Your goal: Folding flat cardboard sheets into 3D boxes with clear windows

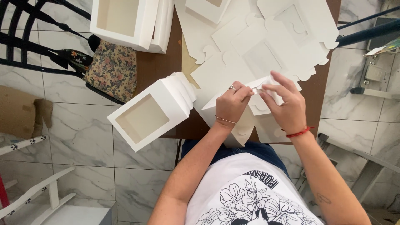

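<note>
My left hand [231,103] and my right hand [285,103] both grip a white cardboard box blank [246,125] at the near edge of the brown table [156,66]. The fingers of both hands pinch its folded flaps near the top. The blank is partly folded and hangs a little over the table edge toward me. Just left of my left hand lies an assembled white window box [152,110] on its side, jutting off the table.
Flat white die-cut box blanks [266,46] cover the far half of the table. Another assembled window box [125,21] sits at the far left. A floral cushion [112,68] rests on a black chair beside the table. Marble tile floor lies around.
</note>
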